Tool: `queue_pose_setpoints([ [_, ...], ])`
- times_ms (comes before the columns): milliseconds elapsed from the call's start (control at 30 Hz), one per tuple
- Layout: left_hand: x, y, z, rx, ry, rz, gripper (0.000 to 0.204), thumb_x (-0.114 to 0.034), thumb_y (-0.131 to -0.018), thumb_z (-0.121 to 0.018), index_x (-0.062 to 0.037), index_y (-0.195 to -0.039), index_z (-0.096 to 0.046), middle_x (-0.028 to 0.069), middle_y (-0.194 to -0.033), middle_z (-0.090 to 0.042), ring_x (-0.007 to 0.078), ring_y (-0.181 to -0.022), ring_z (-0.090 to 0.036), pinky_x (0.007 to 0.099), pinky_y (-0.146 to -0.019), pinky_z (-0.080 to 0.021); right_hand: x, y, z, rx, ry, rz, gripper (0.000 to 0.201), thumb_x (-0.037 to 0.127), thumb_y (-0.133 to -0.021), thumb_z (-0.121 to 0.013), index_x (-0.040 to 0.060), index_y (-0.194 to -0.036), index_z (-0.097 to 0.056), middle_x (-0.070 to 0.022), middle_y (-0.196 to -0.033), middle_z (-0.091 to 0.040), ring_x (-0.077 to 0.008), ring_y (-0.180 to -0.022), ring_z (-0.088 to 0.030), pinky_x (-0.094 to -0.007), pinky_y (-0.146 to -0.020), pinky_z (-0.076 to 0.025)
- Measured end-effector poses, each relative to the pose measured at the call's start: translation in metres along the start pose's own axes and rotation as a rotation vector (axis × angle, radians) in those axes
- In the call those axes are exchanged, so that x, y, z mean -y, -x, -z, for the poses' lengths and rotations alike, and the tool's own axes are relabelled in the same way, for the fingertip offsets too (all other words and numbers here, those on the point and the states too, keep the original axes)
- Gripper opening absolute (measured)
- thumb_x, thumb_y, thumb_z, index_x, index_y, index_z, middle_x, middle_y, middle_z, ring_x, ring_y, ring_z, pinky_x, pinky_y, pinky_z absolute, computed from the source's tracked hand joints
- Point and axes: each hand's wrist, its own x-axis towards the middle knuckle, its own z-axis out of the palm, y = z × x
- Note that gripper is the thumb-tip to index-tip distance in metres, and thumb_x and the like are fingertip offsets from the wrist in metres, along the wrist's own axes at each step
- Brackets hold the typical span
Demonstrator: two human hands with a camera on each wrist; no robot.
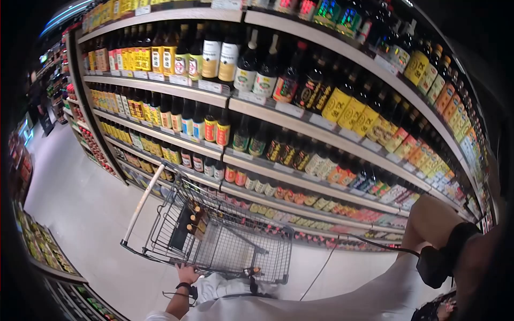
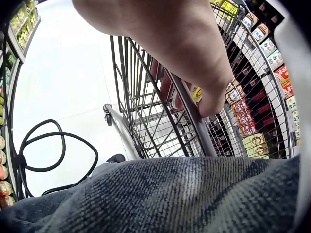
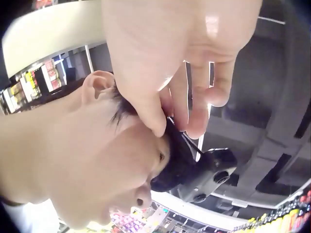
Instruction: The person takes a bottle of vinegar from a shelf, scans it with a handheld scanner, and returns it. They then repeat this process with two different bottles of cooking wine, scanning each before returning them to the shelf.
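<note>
A grey wire shopping cart [image 1: 267, 247] stands sideways in front of the person. My left hand [image 1: 186, 273] grips the rail along its near side; in the left wrist view the fingers and thumb of that hand [image 2: 192, 53] curl round the dark rail [image 2: 190, 109]. Several dark bottles [image 1: 197, 220] with gold caps stand in the cart near its handle [image 1: 143, 203]. Raised to the person's head, my right hand [image 3: 180, 58] has its thumb by the forehead and its other fingers loosely bent over the black headband [image 3: 177, 155], which carries a camera [image 3: 209, 174].
Long shelves [image 1: 278, 104] full of bottles run behind the cart. At the left, another shelf unit [image 1: 48, 246] borders the pale aisle floor [image 1: 101, 214]. A loose black cable [image 2: 53, 131] hangs in loops beside the person in the left wrist view.
</note>
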Motion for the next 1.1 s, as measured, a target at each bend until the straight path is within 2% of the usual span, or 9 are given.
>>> queue_pose_setpoints([
  [133, -0.007, 0.003, 0.008, -0.005, -0.025, 0.006, 0.030, -0.055, -0.073, -0.069, -0.0305, -0.089, -0.076, -0.0018, -0.102, -0.074, 0.0348, -0.125, -0.051, 0.0697, -0.114, -0.008, 0.002, 0.002, 0.008, -0.014, 0.014, -0.035, 0.017, -0.003, -0.088, -0.055, -0.0030, -0.099, -0.067, -0.0102, -0.080, -0.062, -0.0198, -0.065, -0.057, -0.0298, -0.060, -0.045],
  [233, 0.012, -0.002, -0.011, -0.037, -0.022, -0.046, 0.033, -0.056, -0.072, -0.069, -0.0299, -0.089, -0.076, -0.0014, -0.102, -0.074, 0.0349, -0.122, -0.052, 0.0702, -0.113, -0.008, 0.000, 0.012, 0.019, -0.042, 0.019, -0.049, 0.017, -0.002, -0.088, -0.055, -0.0028, -0.101, -0.067, -0.0105, -0.083, -0.062, -0.0206, -0.067, -0.057, -0.0306, -0.062, -0.045],
  [367, -0.003, 0.003, 0.005, 0.010, 0.001, -0.026, 0.036, -0.057, -0.072, -0.066, -0.0284, -0.091, -0.077, -0.0003, -0.100, -0.075, 0.0318, -0.117, -0.056, 0.0705, -0.113, -0.009, 0.002, 0.027, 0.023, -0.072, -0.013, -0.046, 0.018, 0.000, -0.089, -0.055, -0.0025, -0.102, -0.066, -0.0110, -0.088, -0.062, -0.0217, -0.070, -0.058, -0.0316, -0.064, -0.045],
  [567, 0.003, 0.003, -0.002, 0.015, -0.073, -0.014, 0.037, -0.061, -0.073, -0.066, -0.0312, -0.092, -0.076, -0.0021, -0.102, -0.074, 0.0288, -0.118, -0.057, 0.0689, -0.113, -0.012, -0.006, 0.040, 0.014, -0.092, -0.057, -0.112, 0.019, 0.004, -0.090, -0.055, -0.0022, -0.104, -0.066, -0.0118, -0.094, -0.062, -0.0233, -0.076, -0.058, -0.0332, -0.068, -0.046],
  [633, 0.000, 0.001, 0.002, 0.083, -0.031, 0.006, 0.040, -0.062, -0.072, -0.071, -0.0311, -0.096, -0.076, 0.0004, -0.108, -0.073, 0.0316, -0.130, -0.049, 0.0663, -0.116, -0.007, -0.012, 0.048, 0.005, -0.109, -0.093, -0.135, 0.020, 0.005, -0.090, -0.055, -0.0020, -0.105, -0.066, -0.0120, -0.096, -0.062, -0.0239, -0.077, -0.059, -0.0337, -0.069, -0.046],
  [700, 0.008, 0.002, -0.011, -0.051, -0.050, -0.067, 0.040, -0.060, -0.073, -0.070, -0.0307, -0.099, -0.076, 0.0018, -0.110, -0.073, 0.0319, -0.130, -0.049, 0.0661, -0.116, -0.010, -0.017, 0.059, -0.002, -0.147, -0.126, -0.157, 0.020, 0.006, -0.091, -0.055, -0.0019, -0.106, -0.066, -0.0122, -0.098, -0.062, -0.0244, -0.079, -0.059, -0.0342, -0.071, -0.046],
  [767, -0.018, 0.012, 0.025, 0.098, -0.045, 0.004, 0.042, -0.060, -0.073, -0.069, -0.0299, -0.102, -0.076, 0.0031, -0.112, -0.072, 0.0329, -0.129, -0.050, 0.0661, -0.114, -0.013, -0.022, 0.067, -0.003, -0.175, -0.155, -0.184, 0.021, 0.007, -0.091, -0.055, -0.0018, -0.107, -0.065, -0.0125, -0.100, -0.062, -0.0250, -0.081, -0.059, -0.0347, -0.072, -0.047],
  [867, -0.004, 0.006, 0.012, 0.023, -0.057, -0.018, 0.037, -0.058, -0.074, -0.068, -0.0299, -0.096, -0.077, 0.0053, -0.111, -0.072, 0.0322, -0.126, -0.052, 0.0673, -0.112, -0.015, -0.020, 0.085, -0.008, -0.217, -0.183, -0.154, 0.022, 0.009, -0.092, -0.055, -0.0016, -0.108, -0.065, -0.0128, -0.104, -0.062, -0.0258, -0.083, -0.060, -0.0355, -0.074, -0.047],
  [1100, -0.011, 0.003, 0.010, 0.188, -0.146, -0.009, 0.043, -0.065, -0.076, -0.063, -0.0354, -0.104, -0.075, 0.0013, -0.116, -0.071, 0.0271, -0.127, -0.051, 0.0658, -0.111, -0.016, -0.030, 0.097, -0.030, -0.257, -0.250, -0.135, 0.025, 0.013, -0.093, -0.055, -0.0012, -0.111, -0.064, -0.0137, -0.111, -0.062, -0.0277, -0.089, -0.060, -0.0373, -0.078, -0.048],
])
